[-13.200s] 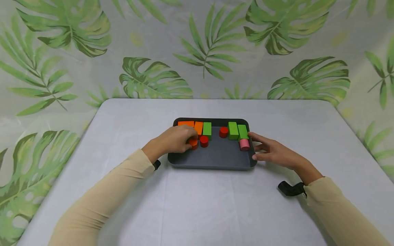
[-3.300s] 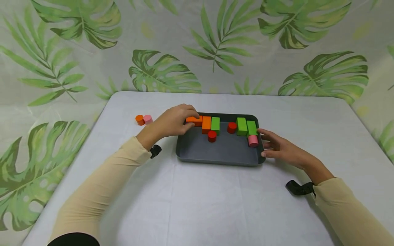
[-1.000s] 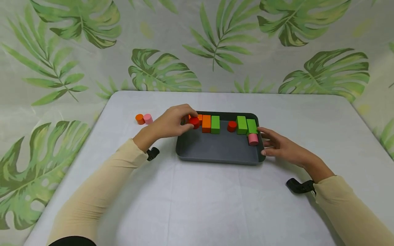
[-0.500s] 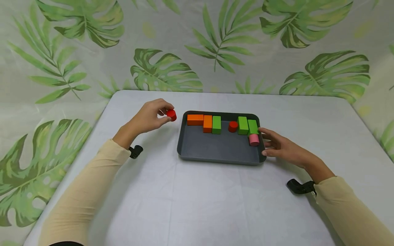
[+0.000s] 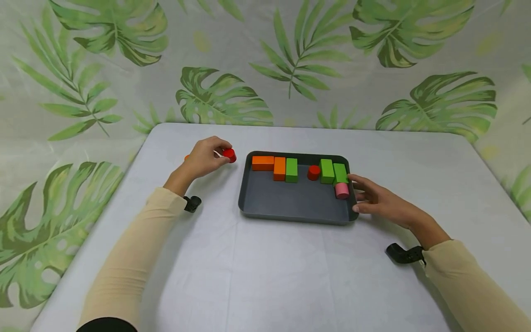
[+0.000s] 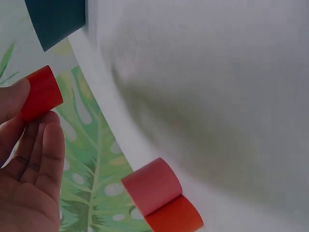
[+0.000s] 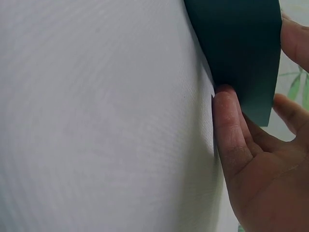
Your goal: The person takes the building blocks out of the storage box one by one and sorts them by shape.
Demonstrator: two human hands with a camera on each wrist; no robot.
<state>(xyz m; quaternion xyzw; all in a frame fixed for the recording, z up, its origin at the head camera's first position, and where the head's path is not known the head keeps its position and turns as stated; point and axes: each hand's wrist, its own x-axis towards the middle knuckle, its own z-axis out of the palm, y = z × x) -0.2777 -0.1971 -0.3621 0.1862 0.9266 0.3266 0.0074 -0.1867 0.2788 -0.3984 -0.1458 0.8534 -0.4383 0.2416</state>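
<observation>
From my end, orange block [image 6: 176, 218] & pink block [image 6: 152, 186], far L on table [image 5: 274, 272], may get knocked if L hand [image 5: 202, 157], pinching red block [image 5: 229, 156] btwn them & tray [image 5: 286, 197], lets it slip, & tray might skid if R hand [image 5: 380, 200], fingers loosely extended against its R side, pushes.

Place: looks like a tabletop recording spot, wider room cannot be told | Backdrop: leaf-print cloth [image 5: 232, 50] across top and down both edges | Table: white-covered table [image 5: 282, 272], centre to bottom | Gear: black wrist cameras [image 5: 401, 254], left of centre and lower right
</observation>
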